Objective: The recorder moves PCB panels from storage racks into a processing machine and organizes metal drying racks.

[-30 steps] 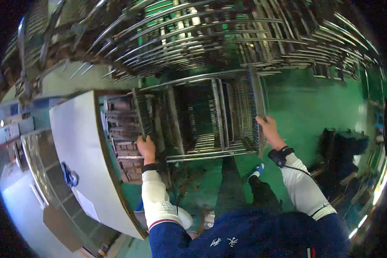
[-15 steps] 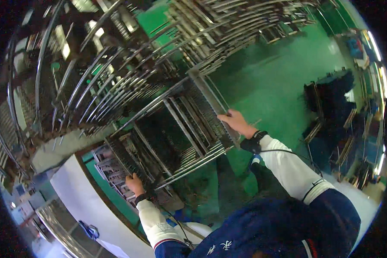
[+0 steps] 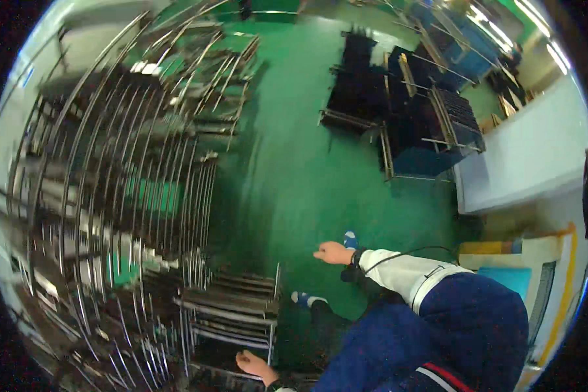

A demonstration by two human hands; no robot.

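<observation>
My left hand is at the bottom of the view, its fingers curled at the near rail of a metal rack. The rack is made of parallel bars and dark slatted tiers. Part of the hand's grip is hidden. My right hand is raised over the green floor, apart from any rack, with its fingers loosely bent and nothing in them. A dark band with a cable circles the right wrist.
Tall metal racks with many bars fill the left side. Dark stacked racks stand at the far right beside a white panel. Green floor runs between them. A blue-and-white shoe is near my right hand.
The view has swung to the right, and the rack now appears at lower left. My right hand has come off the rack. My left hand has stayed at it, lower in view.
</observation>
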